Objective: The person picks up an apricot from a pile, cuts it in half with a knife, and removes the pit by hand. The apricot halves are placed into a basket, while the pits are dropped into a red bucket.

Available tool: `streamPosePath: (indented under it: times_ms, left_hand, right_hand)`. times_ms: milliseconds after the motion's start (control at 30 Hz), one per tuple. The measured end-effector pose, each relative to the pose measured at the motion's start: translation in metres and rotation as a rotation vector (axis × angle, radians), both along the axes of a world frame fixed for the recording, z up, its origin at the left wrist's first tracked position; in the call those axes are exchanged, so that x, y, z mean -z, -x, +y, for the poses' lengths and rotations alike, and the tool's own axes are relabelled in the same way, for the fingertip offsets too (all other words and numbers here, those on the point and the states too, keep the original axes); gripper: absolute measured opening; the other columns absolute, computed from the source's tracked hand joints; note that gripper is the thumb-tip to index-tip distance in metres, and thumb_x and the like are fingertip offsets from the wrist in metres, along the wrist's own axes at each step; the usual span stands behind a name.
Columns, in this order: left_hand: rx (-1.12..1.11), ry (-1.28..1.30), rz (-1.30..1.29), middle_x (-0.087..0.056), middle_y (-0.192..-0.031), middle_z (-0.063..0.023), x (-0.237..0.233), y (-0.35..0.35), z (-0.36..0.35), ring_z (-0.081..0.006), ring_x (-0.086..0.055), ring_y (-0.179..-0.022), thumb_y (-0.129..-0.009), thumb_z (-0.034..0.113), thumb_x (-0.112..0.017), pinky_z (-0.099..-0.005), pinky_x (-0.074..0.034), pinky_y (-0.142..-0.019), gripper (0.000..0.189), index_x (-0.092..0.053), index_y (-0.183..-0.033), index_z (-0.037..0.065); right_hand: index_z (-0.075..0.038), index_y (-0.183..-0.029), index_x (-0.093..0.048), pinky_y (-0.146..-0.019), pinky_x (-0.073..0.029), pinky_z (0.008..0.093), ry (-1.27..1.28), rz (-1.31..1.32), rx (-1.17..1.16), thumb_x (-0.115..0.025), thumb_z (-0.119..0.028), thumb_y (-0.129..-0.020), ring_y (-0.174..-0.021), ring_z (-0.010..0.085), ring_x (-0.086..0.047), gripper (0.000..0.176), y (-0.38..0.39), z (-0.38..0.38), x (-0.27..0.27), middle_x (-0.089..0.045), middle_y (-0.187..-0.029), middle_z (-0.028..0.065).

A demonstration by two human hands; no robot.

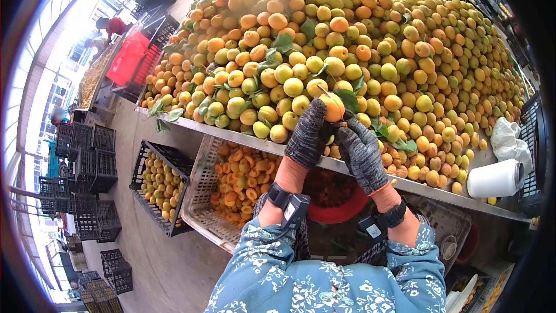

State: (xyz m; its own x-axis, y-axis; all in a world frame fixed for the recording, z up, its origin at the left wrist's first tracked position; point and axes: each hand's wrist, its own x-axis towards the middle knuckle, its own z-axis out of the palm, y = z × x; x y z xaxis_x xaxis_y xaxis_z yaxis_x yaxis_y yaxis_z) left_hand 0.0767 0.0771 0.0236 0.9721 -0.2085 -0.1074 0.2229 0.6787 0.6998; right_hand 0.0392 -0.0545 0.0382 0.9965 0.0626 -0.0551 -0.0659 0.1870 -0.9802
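Observation:
My left hand [307, 135], in a dark grey knit glove, is closed around the left side of an orange-yellow apricot [332, 108]. My right hand [364, 157], gloved alike, has its fingers pinched together against the fruit's lower right; what lies between them is hidden. A thin stick-like piece shows at the apricot's upper left, and a green leaf [348, 101] is just behind it. Both hands are above the metal front edge of a table [255, 141] heaped with whole apricots [292, 87], some with leaves.
Below the edge stand a pale crate [194, 197] of split apricots [240, 182], a black crate [138, 182] of whole ones and a red basin [339, 211]. A white container [495, 178] and white bag [511, 142] are at the right. Stacked black crates [92, 165] line the left.

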Motion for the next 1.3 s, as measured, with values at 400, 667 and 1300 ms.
streamPosePath:
  times_ms: [400, 667, 1300]
  left_hand:
    - [0.029, 0.110, -0.064, -0.057, -0.110, -0.0044, -0.004, -0.013, 0.003, -0.0158, -0.057, -0.100, -0.098, 0.035, -0.048, -0.0312, -0.049, -0.088, 0.039, -0.052, -0.124, 0.006]
    - [-0.161, -0.429, -0.355, -0.060, -0.108, -0.0049, 0.025, -0.024, -0.002, -0.0161, -0.058, -0.100, -0.095, 0.035, -0.055, -0.0306, -0.050, -0.086, 0.037, -0.055, -0.119, 0.006]
    - [0.013, -0.030, 0.012, -0.062, -0.102, -0.0042, -0.001, -0.016, -0.013, -0.0147, -0.061, -0.094, -0.093, 0.036, -0.059, -0.0268, -0.050, -0.082, 0.036, -0.057, -0.115, 0.008]
  right_hand:
    - [0.000, -0.102, -0.062, -0.049, -0.035, 0.0204, 0.185, -0.182, 0.052, -0.056, -0.018, -0.093, -0.056, 0.0032, -0.043, 0.021, 0.001, 0.006, 0.015, -0.052, -0.067, -0.0057]
    - [0.000, -0.107, -0.061, -0.051, -0.039, 0.0164, 0.280, -0.337, 0.083, -0.060, -0.017, -0.093, -0.061, 0.0001, -0.046, 0.023, 0.002, -0.009, 0.009, -0.055, -0.075, -0.0074]
    - [-0.007, -0.120, -0.058, -0.066, -0.049, 0.0393, 0.591, -0.320, 0.172, -0.057, -0.023, -0.092, -0.075, 0.0335, -0.064, 0.033, 0.000, -0.007, 0.000, -0.065, -0.084, 0.0208]
